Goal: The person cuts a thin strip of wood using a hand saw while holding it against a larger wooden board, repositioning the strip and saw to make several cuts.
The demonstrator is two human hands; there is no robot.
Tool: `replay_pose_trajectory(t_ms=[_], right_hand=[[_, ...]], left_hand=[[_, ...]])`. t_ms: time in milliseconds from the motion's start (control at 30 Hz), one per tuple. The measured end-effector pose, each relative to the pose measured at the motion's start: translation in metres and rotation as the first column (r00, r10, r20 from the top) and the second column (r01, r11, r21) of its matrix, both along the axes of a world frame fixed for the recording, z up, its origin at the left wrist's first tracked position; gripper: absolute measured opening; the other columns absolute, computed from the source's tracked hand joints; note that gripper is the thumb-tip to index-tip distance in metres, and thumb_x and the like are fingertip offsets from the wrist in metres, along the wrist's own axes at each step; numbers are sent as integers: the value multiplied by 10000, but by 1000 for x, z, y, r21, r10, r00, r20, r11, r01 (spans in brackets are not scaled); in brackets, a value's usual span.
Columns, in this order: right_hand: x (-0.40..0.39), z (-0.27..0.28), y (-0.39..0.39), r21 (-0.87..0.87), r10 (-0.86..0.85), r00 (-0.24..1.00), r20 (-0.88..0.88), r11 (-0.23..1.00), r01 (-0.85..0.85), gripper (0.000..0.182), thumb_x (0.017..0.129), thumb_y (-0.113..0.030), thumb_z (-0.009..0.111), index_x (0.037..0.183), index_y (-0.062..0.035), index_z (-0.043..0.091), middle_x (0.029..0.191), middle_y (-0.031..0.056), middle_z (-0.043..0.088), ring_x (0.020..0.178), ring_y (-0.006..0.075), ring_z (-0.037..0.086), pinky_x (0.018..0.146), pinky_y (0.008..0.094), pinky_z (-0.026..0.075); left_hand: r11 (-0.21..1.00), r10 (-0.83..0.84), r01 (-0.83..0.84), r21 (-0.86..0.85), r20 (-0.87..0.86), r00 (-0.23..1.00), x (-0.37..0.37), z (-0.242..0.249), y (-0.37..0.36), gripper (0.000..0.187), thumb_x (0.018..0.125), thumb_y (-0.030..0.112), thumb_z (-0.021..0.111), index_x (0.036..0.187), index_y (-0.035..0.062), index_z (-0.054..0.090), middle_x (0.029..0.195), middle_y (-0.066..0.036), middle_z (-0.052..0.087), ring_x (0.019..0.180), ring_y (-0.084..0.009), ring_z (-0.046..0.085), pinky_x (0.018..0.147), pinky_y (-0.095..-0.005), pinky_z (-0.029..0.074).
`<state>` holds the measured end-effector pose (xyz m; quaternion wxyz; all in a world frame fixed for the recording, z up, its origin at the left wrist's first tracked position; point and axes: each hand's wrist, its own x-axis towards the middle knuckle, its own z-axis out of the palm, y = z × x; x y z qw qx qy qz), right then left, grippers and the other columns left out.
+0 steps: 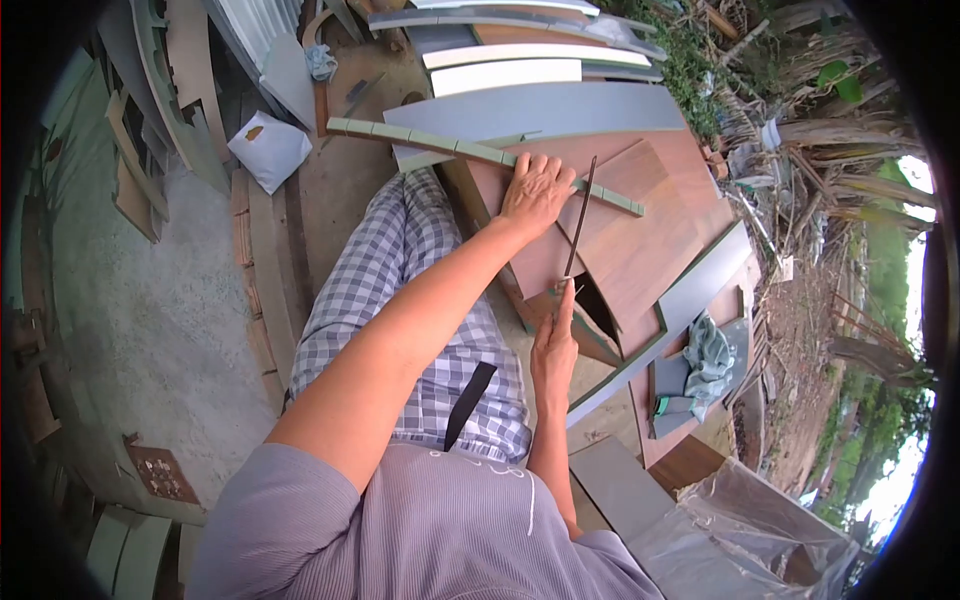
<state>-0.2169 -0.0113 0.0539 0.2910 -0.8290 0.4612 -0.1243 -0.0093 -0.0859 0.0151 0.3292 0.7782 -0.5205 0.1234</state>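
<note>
My left hand (540, 190) is closed over a long, narrow green strip (410, 136), pressing it down across brown boards. Cross lines divide the strip into short sections, and its right end lies past my fingers. Closed around the grip of a thin, dark brown blade (582, 220) is my right hand (555, 345), index finger stretched along it. The blade points away from me and overlaps the strip just right of my left hand. Beneath lies a brown wooden panel (640, 225), with a dark gap at its near edge.
Grey and white curved boards (540, 110) lie stacked beyond the strip. To the right are a crumpled teal cloth (710, 358) and clear plastic sheeting (750, 530). A white bag (270, 150) sits on the left, near leaning panels (190, 90). Plants (850, 85) border the far right.
</note>
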Motion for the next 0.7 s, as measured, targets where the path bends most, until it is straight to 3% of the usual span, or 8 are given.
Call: replay_pose_trajectory(t_ms=[67, 133, 200, 400, 500, 600, 667, 700], right_hand=[[-6, -1, 5, 62, -37, 999, -29, 997, 39, 608, 985, -117, 433, 1537, -223, 199, 1117, 276, 631, 915, 475, 634, 738, 470, 494], [7, 0, -17, -37, 21, 997, 75, 999, -18, 604, 986, -120, 438, 1533, -238, 210, 1116, 278, 632, 936, 470, 633, 729, 468, 495], [34, 16, -44, 24, -23, 1000, -17, 999, 23, 606, 977, -113, 434, 1530, -212, 210, 997, 306, 624, 828, 464, 629, 722, 466, 482], [44, 13, -51, -4, 23, 999, 47, 1000, -23, 632, 950, -76, 431, 1530, -206, 214, 992, 304, 624, 759, 476, 598, 704, 437, 494], [10, 6, -16, -37, 25, 997, 72, 999, -22, 587, 979, -107, 428, 1523, -198, 226, 1150, 300, 608, 934, 474, 623, 717, 514, 467], [-10, 9, 2, 74, -27, 999, -37, 997, 30, 608, 978, -81, 433, 1532, -217, 223, 1183, 268, 618, 856, 393, 673, 724, 436, 492], [-4, 24, -12, 160, -114, 988, 102, 982, 97, 620, 988, -78, 409, 1548, -244, 201, 758, 69, 556, 572, 123, 474, 535, 287, 417], [5, 33, -16, 119, -122, 978, 169, 988, 103, 633, 986, -55, 398, 1551, -261, 200, 729, -10, 441, 571, 65, 396, 509, 229, 355]], left_hand=[[1000, -7, 7, 1, 13, 1000, -5, -4, 1, 169, 886, 254, 622, 955, 104, 587, 930, -67, 568, 954, -239, 516, 906, -429, 338], [1000, 5, -5, -18, 27, 1000, -2, -1, 0, 170, 882, 258, 626, 951, 107, 590, 933, -65, 573, 965, -238, 520, 897, -425, 341], [1000, -3, 3, -20, 9, 1000, -1, 0, 1, 173, 886, 248, 618, 973, 104, 581, 943, -69, 566, 962, -244, 517, 908, -430, 340], [1000, -11, 11, 17, -29, 1000, -1, 1, 3, 170, 898, 237, 601, 1000, 105, 574, 951, -71, 559, 970, -250, 518, 940, -444, 338], [999, -9, 10, 32, -13, 1000, -2, -1, 3, 168, 903, 244, 600, 1000, 109, 573, 964, -65, 547, 989, -238, 508, 943, -431, 332], [1000, 2, -3, 20, 5, 1000, -3, -1, 3, 175, 902, 248, 603, 1001, 106, 573, 960, -63, 546, 987, -236, 507, 945, -426, 329], [1000, -4, 4, -3, 14, 1000, -2, 1, 2, 186, 898, 247, 608, 1008, 101, 576, 962, -65, 556, 980, -237, 516, 936, -424, 334], [1000, -16, 16, 3, -9, 1000, -2, 3, 4, 186, 897, 246, 608, 1009, 100, 577, 968, -67, 561, 977, -238, 519, 933, -424, 336]])
